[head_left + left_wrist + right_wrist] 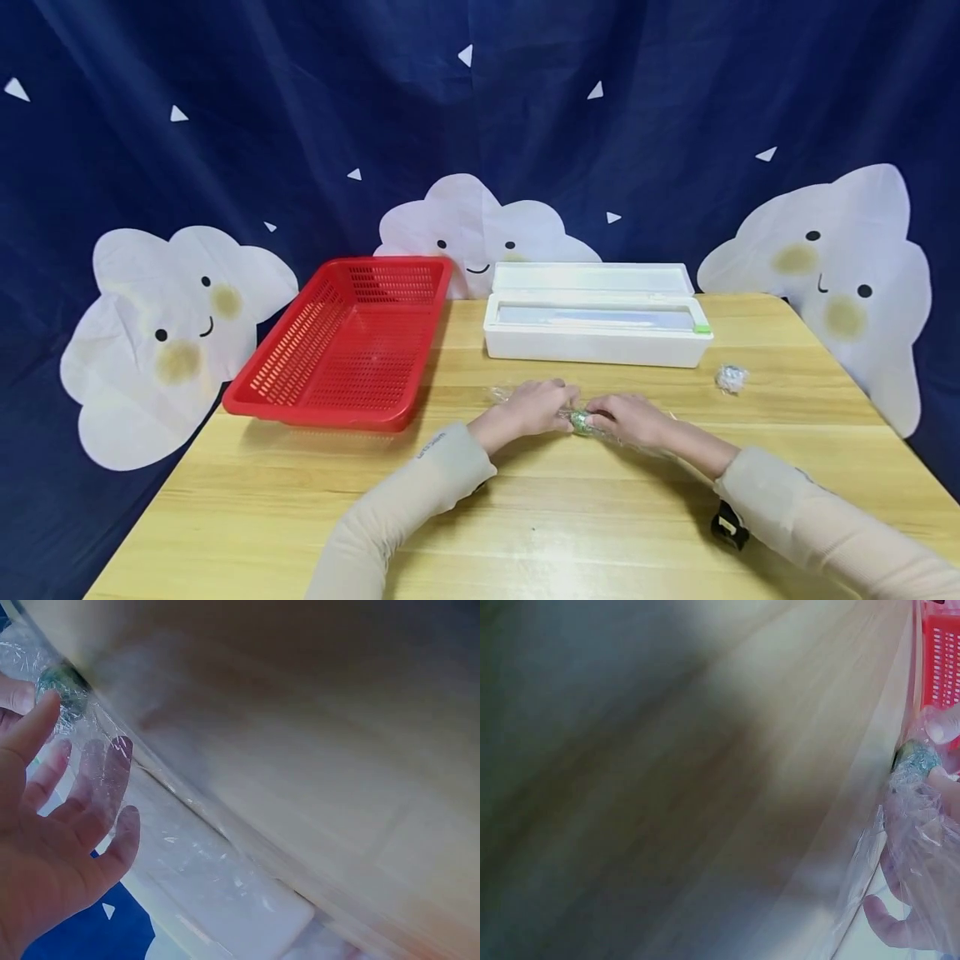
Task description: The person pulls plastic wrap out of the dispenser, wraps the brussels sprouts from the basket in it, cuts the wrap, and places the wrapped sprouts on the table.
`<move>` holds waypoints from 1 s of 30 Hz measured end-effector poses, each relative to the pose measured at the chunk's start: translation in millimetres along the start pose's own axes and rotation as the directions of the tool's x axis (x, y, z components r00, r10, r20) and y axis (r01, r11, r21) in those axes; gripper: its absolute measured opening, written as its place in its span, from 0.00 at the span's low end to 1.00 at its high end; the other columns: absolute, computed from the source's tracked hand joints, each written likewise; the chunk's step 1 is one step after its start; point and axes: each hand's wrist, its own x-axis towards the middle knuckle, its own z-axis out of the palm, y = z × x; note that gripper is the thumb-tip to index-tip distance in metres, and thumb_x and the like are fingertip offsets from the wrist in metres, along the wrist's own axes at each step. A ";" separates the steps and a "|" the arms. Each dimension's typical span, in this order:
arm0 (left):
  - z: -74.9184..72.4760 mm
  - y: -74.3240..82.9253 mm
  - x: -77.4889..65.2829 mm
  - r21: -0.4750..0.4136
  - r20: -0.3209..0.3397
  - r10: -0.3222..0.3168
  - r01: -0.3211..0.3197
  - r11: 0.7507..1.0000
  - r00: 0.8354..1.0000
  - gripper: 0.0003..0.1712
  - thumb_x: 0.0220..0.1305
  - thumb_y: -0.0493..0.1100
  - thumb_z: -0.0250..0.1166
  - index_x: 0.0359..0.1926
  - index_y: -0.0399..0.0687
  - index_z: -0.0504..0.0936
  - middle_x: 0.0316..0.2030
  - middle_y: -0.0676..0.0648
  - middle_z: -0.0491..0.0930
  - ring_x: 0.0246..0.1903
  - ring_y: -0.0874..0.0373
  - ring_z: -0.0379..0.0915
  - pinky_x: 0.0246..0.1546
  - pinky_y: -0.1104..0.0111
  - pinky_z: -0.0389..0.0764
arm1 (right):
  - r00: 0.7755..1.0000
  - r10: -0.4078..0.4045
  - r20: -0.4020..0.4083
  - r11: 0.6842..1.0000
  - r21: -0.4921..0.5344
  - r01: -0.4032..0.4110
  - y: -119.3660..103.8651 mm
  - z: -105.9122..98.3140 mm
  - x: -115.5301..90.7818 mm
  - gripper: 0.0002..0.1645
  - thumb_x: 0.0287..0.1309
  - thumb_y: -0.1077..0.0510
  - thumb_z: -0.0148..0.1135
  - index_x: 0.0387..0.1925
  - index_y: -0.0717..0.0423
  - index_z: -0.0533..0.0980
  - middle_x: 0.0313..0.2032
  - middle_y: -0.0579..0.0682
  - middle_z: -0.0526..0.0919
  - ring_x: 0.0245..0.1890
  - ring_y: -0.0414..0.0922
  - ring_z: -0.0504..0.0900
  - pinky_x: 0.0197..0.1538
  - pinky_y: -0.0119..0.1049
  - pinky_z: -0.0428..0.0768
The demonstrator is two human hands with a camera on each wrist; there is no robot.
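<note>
A small rounded green thing (pixel 580 422) lies wrapped in clear cling film on the table, between my two hands. Its exact kind is hidden by the crinkled film. My left hand (pixel 534 407) pinches the film at the bundle's left side; in the left wrist view the other fingers (pixel 120 772) are spread behind the film (pixel 172 795). My right hand (pixel 633 418) pinches the film at the right side, thumb against the green bundle (pixel 917 759). Loose film (pixel 915 832) drapes over the right hand's fingers and trails along the table.
A red plastic basket (pixel 408 400) stands at the left. Behind the hands is a white cling film dispenser box (pixel 592 347) with its lid (pixel 592 277) raised. A small film-wrapped lump (pixel 731 378) lies on the wooden table (pixel 600 533) at the right.
</note>
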 end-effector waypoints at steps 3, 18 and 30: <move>0.7 0.2 0.7 0.025 0.001 0.013 -0.013 1.000 1.000 0.16 0.51 0.53 0.66 0.39 0.53 0.75 0.35 0.52 0.76 0.27 0.63 0.69 0.26 0.73 0.69 | 1.000 0.022 0.015 1.000 0.015 -0.022 1.7 -0.9 0.9 0.10 0.59 0.56 0.55 0.37 0.56 0.79 0.31 0.44 0.82 0.31 0.42 0.78 0.37 0.45 0.73; -0.2 1.3 3.9 0.050 0.026 -0.026 0.025 0.998 0.999 0.13 0.53 0.54 0.63 0.37 0.54 0.78 0.33 0.53 0.77 0.30 0.63 0.69 0.28 0.72 0.71 | 0.986 -0.027 -0.162 0.989 -0.147 0.003 -8.4 -1.6 -5.7 0.22 0.49 0.51 0.65 0.45 0.57 0.77 0.29 0.44 0.81 0.31 0.43 0.77 0.48 0.58 0.68; 1.0 -4.2 8.3 0.024 0.035 -0.027 0.026 0.999 0.999 0.11 0.59 0.54 0.59 0.36 0.56 0.80 0.29 0.55 0.75 0.28 0.64 0.66 0.24 0.73 0.67 | 0.986 -0.046 -0.160 0.950 -0.311 -0.006 -13.2 6.9 -4.0 0.22 0.39 0.51 0.71 0.36 0.56 0.75 0.29 0.46 0.78 0.32 0.50 0.79 0.42 0.54 0.74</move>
